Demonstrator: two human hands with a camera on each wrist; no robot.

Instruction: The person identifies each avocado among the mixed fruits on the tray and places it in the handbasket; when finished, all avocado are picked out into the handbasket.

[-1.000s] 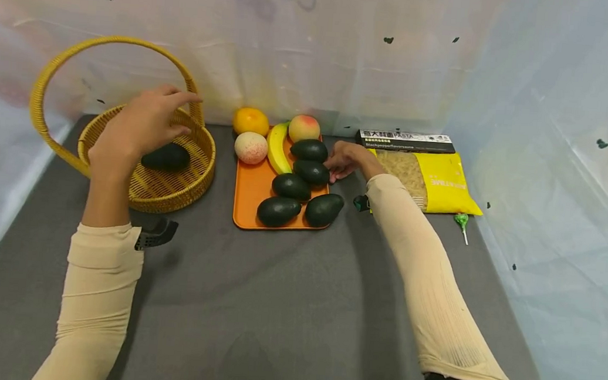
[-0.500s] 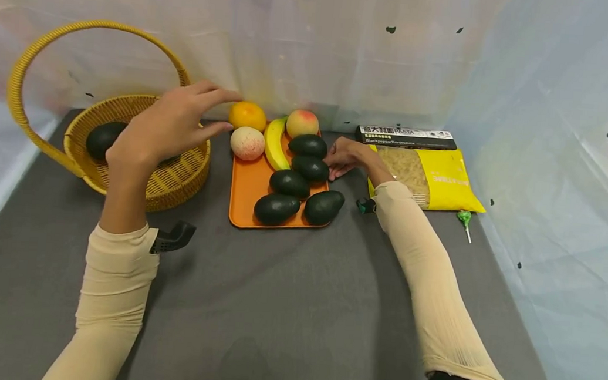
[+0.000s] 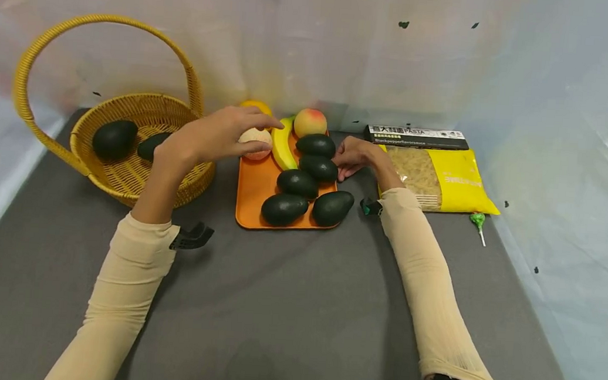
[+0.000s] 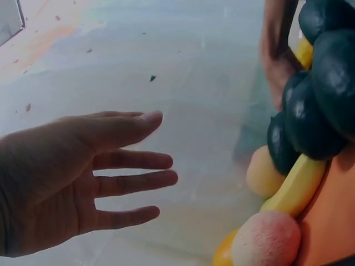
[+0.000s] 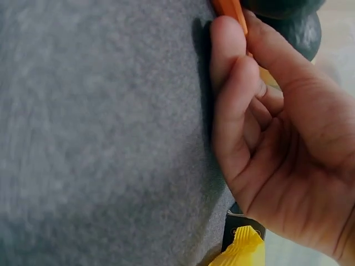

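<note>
My left hand [image 3: 209, 139] hovers between the basket and the tray, fingers extended and holding nothing; in the left wrist view its thumb and fingers [image 4: 136, 180] are spread apart. Close to its fingertips are a pale pinkish peach [image 3: 256, 144] and a partly hidden orange [image 3: 257, 105]. My right hand [image 3: 356, 155] pinches the right rim of the orange tray [image 3: 253, 195] between thumb and fingers, as the right wrist view shows. On the tray lie several dark green avocados [image 3: 284, 209], a banana [image 3: 281, 147] and a red-yellow peach [image 3: 310, 123].
A yellow wicker basket [image 3: 85, 172] with a tall handle stands at the left, holding two avocados [image 3: 115, 140]. Right of the tray lie a yellow pasta bag [image 3: 458, 180], a black pasta box [image 3: 418, 140] and a green lollipop [image 3: 478, 220]. A sheet curtain hangs behind.
My left hand has moved right, from above the basket toward the tray's fruit, uncovering the avocados in the basket. The right hand has stayed at the tray's edge.
</note>
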